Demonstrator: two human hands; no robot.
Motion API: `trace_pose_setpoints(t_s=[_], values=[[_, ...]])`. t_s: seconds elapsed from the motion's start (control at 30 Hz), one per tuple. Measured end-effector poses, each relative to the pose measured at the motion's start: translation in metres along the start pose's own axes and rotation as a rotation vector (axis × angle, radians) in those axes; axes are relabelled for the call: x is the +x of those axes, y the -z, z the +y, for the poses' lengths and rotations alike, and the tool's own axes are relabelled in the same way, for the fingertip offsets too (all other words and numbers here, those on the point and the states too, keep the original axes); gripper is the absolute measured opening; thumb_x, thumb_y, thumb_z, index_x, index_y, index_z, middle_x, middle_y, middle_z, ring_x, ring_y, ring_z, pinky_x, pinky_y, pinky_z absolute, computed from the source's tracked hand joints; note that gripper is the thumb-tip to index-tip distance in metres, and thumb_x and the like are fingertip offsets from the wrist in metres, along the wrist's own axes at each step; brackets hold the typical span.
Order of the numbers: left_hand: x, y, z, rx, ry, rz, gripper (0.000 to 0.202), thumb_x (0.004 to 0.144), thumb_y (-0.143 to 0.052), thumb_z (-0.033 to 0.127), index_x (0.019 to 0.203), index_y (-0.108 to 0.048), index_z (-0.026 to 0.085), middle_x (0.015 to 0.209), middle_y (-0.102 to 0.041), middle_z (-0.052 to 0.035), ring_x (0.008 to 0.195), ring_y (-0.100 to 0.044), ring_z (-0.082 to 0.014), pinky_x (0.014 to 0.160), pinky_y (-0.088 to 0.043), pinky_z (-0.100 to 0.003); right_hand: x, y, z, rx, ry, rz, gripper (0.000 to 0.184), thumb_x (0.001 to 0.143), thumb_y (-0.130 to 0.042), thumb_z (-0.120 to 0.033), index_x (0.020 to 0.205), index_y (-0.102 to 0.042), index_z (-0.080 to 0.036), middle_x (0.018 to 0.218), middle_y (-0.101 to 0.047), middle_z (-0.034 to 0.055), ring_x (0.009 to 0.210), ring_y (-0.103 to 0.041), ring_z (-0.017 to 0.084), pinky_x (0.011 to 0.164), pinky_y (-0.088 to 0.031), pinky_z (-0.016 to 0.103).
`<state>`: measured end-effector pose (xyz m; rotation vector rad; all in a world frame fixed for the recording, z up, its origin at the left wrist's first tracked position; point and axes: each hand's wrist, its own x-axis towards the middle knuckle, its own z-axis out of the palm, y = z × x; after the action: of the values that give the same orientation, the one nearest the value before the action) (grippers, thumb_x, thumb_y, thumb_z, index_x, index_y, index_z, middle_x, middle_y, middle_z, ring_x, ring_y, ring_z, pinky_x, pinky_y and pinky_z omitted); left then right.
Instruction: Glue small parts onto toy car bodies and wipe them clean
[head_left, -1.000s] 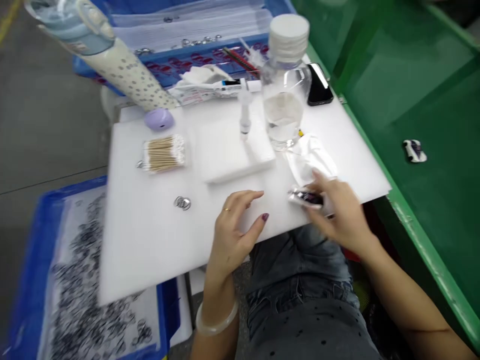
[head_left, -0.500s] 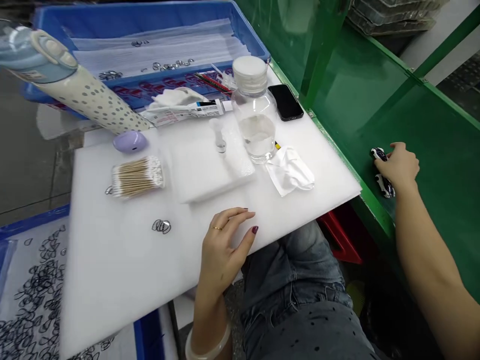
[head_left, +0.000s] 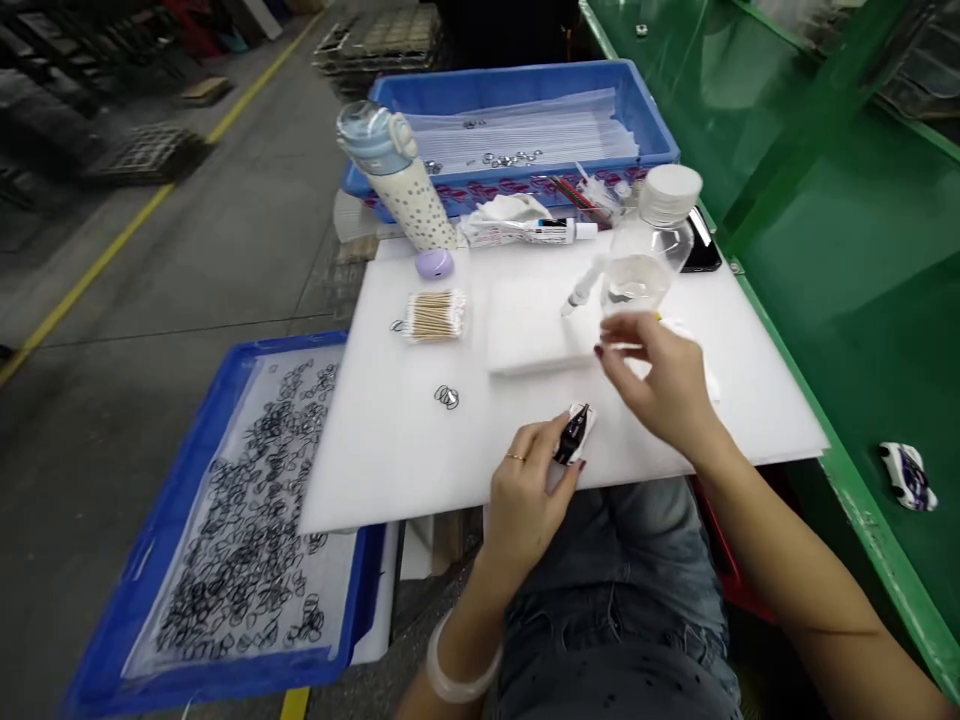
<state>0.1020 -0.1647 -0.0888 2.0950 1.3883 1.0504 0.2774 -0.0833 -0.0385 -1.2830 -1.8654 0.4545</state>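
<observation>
My left hand [head_left: 529,485] rests at the near edge of the white foam board [head_left: 420,460]. Its fingers are pinched on a small black-and-white part [head_left: 576,434]. Hovering just above and to the right of it, my right hand [head_left: 664,385] has its fingers apart and holds nothing. That hand sits in front of a clear bottle with a white cap [head_left: 649,245] and partly hides a crumpled white tissue. A second small white-and-blue part [head_left: 907,475] lies on the green bench [head_left: 862,300] to the right.
On the board lie a white pad [head_left: 529,325], a small dropper [head_left: 581,292], a bundle of cotton swabs [head_left: 436,315], a few metal rings [head_left: 447,397], a purple case [head_left: 435,264], a tube [head_left: 532,232] and a phone [head_left: 706,258]. A dotted flask [head_left: 405,185] stands before a blue crate [head_left: 525,110]. A blue tray [head_left: 97,640] of rings sits lower left.
My right hand has come back from the green bench to over the board. My left hand, flat before, now pinches a small part. One part remains on the bench. The view has pulled back.
</observation>
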Motion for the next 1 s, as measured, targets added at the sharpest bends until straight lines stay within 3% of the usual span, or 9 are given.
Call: trace_pose_setpoints(t_s=[0.07, 0.13, 0.23, 0.33, 0.47, 0.53, 0.63, 0.73, 1.0], values=[[-0.004, -0.001, 0.004, -0.051, 0.017, -0.027, 0.051, 0.085, -0.075, 0.023, 0.132, -0.057, 0.024, 0.117, -0.063, -0.0081, 0.096, -0.068, -0.0216, 0.088, -0.059, -0.036, 0.022, -0.004, 0.000, 0.052, -0.052, 0.020, 0.035, 0.089, -0.059, -0.031, 0.121, -0.053, -0.017, 0.118, -0.067, 0.0137, 0.103, -0.067, 0.025, 0.082, -0.056, 0.038], [0.000, 0.000, 0.004, -0.103, 0.005, -0.113, 0.052, 0.079, -0.082, 0.026, 0.126, -0.061, 0.024, 0.126, -0.059, -0.0101, 0.091, -0.068, -0.0201, 0.087, -0.060, -0.037, 0.041, -0.011, -0.002, 0.000, -0.027, -0.105, 0.029, 0.089, -0.057, -0.028, 0.115, -0.055, -0.017, 0.110, -0.069, 0.0125, 0.099, -0.066, 0.026, 0.082, -0.052, 0.039], [0.013, 0.005, 0.000, -0.069, -0.068, -0.221, 0.048, 0.072, -0.087, 0.026, 0.116, -0.067, 0.023, 0.135, -0.057, -0.0118, 0.109, -0.063, -0.0274, 0.095, -0.056, -0.046, 0.063, -0.018, -0.002, -0.136, -0.063, -0.255, 0.015, 0.095, -0.048, -0.029, 0.096, -0.059, -0.018, 0.079, -0.065, 0.0053, 0.077, -0.061, 0.023, 0.076, -0.045, 0.037], [0.024, 0.006, -0.002, -0.045, -0.107, -0.246, 0.045, 0.069, -0.086, 0.026, 0.111, -0.069, 0.023, 0.126, -0.067, -0.0098, 0.120, -0.058, -0.0325, 0.101, -0.051, -0.054, 0.070, -0.014, -0.002, 0.039, -0.097, -0.286, 0.026, 0.098, -0.049, -0.040, 0.085, -0.057, -0.019, 0.075, -0.060, 0.0022, 0.074, -0.055, 0.019, 0.075, -0.041, 0.034], [0.028, 0.002, 0.002, -0.139, -0.032, -0.127, 0.045, 0.064, -0.080, 0.020, 0.107, -0.069, 0.023, 0.116, -0.074, -0.0073, 0.109, -0.064, -0.0304, 0.095, -0.052, -0.052, 0.042, 0.001, -0.018, 0.578, 0.008, -0.147, 0.016, 0.095, -0.059, -0.037, 0.093, -0.061, -0.021, 0.093, -0.060, 0.0022, 0.088, -0.056, 0.017, 0.082, -0.042, 0.033], [0.028, 0.001, 0.004, -0.184, -0.005, -0.091, 0.044, 0.063, -0.076, 0.017, 0.106, -0.069, 0.023, 0.115, -0.075, -0.0064, 0.106, -0.066, -0.0298, 0.094, -0.052, -0.051, 0.018, 0.008, -0.032, 0.787, -0.007, -0.087, 0.013, 0.093, -0.064, -0.035, 0.100, -0.063, -0.024, 0.086, -0.055, 0.0004, 0.081, -0.053, 0.016, 0.076, -0.042, 0.032], [0.028, 0.002, 0.005, -0.231, 0.018, -0.069, 0.040, 0.065, -0.071, 0.014, 0.104, -0.070, 0.023, 0.109, -0.077, -0.0046, 0.101, -0.069, -0.0275, 0.091, -0.053, -0.047, -0.010, 0.015, -0.046, 0.980, -0.080, -0.129, 0.045, 0.090, -0.055, -0.068, 0.081, -0.061, -0.024, 0.068, -0.040, -0.0009, 0.063, -0.040, 0.016, 0.062, -0.037, 0.034], [0.029, 0.004, 0.004, -0.247, 0.040, -0.065, 0.037, 0.066, -0.069, 0.014, 0.102, -0.071, 0.022, 0.103, -0.078, -0.0036, 0.099, -0.070, -0.0269, 0.089, -0.053, -0.045, -0.022, 0.013, -0.046, 1.093, -0.146, -0.146, 0.073, 0.078, -0.035, -0.092, 0.056, -0.039, -0.023, 0.055, -0.026, -0.0019, 0.054, -0.028, 0.015, 0.057, -0.031, 0.035], [0.029, 0.005, 0.002, -0.287, 0.049, -0.055, 0.032, 0.070, -0.068, 0.018, 0.102, -0.072, 0.022, 0.103, -0.079, -0.0041, 0.099, -0.072, -0.0266, 0.089, -0.054, -0.045, -0.028, -0.004, -0.038, 1.253, -0.172, -0.039, 0.069, 0.086, -0.047, -0.076, 0.051, -0.025, -0.021, 0.044, -0.015, -0.0046, 0.043, -0.015, 0.011, 0.050, -0.018, 0.031]])
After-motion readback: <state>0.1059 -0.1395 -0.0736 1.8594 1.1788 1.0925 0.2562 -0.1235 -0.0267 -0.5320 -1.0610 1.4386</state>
